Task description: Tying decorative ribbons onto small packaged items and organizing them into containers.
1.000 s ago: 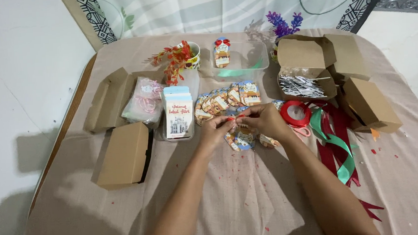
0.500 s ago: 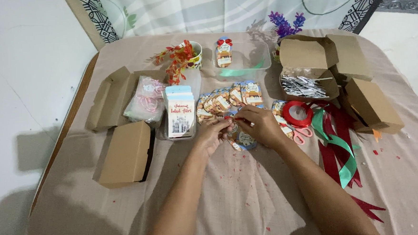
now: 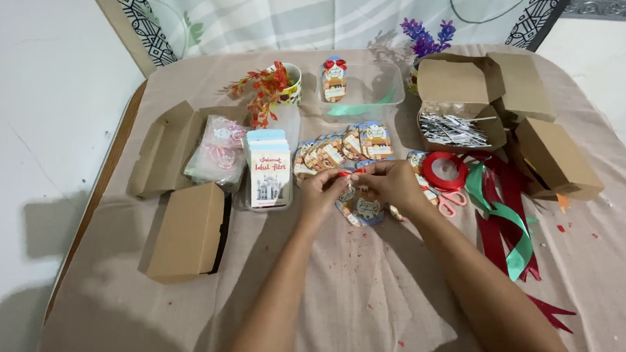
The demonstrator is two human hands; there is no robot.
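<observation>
Two brown cardboard boxes are sitting at the left of the worktop [image 3: 376, 294], which is wearing a beige cloth: an open box [image 3: 163, 149] behind and a closed box [image 3: 187, 231] in front of it. Just right of them a clear bag of pink clips [image 3: 217, 154] is lying beside a stack of printed cards [image 3: 269, 172]. Behind, a cup with orange artificial leaves [image 3: 271, 89] is standing near a clear plastic tub [image 3: 360, 88]. A fan of small decorated tags [image 3: 343, 148] is spreading out in the middle. In front of it the left hand [image 3: 323, 192] and the right hand [image 3: 392, 181] are meeting fingertip to fingertip, both pinching a thin red ribbon [image 3: 344, 173] at the top of a decorated tag [image 3: 362, 206], which is hanging just above the cloth. Further right a red tape roll [image 3: 446, 170] is lying near loose red and green ribbons [image 3: 504, 219]. An open box of silver strips [image 3: 456, 115] and another brown box [image 3: 557, 156] are sitting at the right edge.
</observation>
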